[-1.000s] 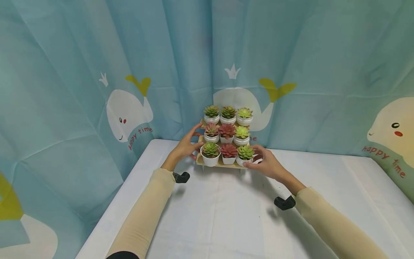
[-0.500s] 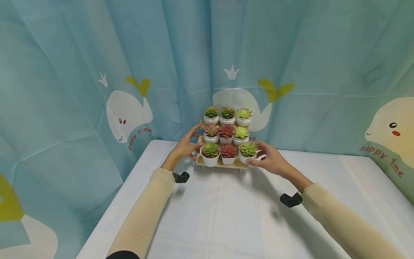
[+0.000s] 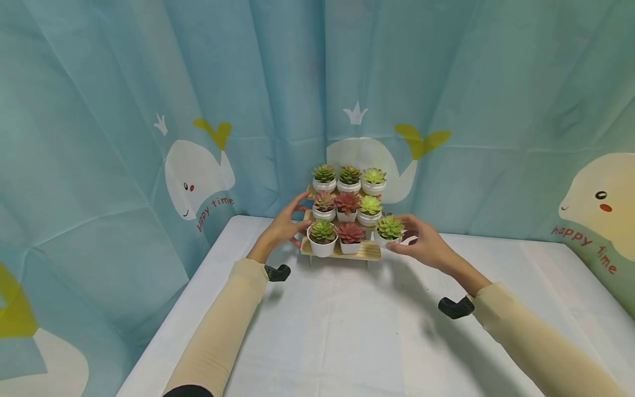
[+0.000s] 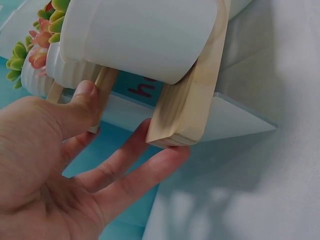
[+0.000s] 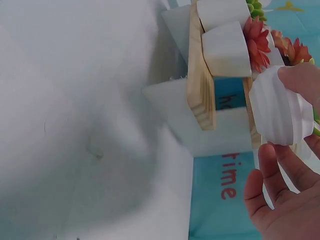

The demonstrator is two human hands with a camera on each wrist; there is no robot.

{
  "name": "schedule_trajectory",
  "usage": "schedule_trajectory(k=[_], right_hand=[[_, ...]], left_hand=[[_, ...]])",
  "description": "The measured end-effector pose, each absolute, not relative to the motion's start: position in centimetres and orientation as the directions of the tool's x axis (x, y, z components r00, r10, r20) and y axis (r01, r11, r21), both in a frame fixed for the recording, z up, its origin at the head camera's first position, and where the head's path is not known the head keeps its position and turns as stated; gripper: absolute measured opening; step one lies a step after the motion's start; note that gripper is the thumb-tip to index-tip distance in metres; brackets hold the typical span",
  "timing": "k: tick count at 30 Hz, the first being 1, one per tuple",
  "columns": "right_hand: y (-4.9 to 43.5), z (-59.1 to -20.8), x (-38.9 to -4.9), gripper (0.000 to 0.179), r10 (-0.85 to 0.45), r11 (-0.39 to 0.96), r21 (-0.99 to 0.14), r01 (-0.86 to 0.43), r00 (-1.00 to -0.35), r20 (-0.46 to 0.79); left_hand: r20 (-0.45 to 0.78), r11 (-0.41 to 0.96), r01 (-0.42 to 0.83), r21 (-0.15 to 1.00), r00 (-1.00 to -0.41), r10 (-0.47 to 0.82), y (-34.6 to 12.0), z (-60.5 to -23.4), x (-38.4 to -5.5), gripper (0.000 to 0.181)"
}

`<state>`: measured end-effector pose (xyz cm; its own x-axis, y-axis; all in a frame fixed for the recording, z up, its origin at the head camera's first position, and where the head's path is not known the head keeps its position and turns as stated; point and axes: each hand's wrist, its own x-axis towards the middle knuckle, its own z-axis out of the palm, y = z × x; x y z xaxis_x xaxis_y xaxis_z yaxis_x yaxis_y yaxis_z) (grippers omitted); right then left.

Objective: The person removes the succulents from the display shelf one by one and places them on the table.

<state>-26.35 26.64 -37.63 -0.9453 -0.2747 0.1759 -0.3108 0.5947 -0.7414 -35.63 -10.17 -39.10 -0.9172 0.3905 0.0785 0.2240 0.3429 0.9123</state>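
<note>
A tiered wooden plant stand (image 3: 369, 251) holds rows of small potted succulents. My left hand (image 3: 284, 225) is at its left end. In the left wrist view, the thumb (image 4: 86, 92) lies on the middle shelf's end, and two fingertips touch the end of the lowest shelf (image 4: 175, 120). My right hand (image 3: 421, 242) pinches a green potted succulent (image 3: 389, 229) by its white ribbed pot (image 5: 280, 105), raised just off the stand's right end. A red succulent (image 3: 350, 236) and a green one in a round pot (image 3: 322, 238) sit on the lowest shelf.
The stand is near the back of a white-covered table (image 3: 357, 331). Behind it hangs a blue curtain (image 3: 278, 82) with printed whales. More succulents, such as a light green one (image 3: 370, 209), fill the middle and top shelves.
My right hand has lifted the green potted succulent off the right end of the lowest shelf and moved it right, baring the wood there. My left hand has stayed in place.
</note>
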Motion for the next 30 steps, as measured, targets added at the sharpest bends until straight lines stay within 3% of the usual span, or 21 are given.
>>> schedule_trajectory(k=[30], right_hand=[[33.9, -41.2, -28.5, 0.077, -0.048, 0.619, -0.776, -0.123, -0.992, 0.120]], left_hand=[[0.107, 0.367, 0.251, 0.896, -0.923, 0.370, -9.9, -39.3, -35.6, 0.079]])
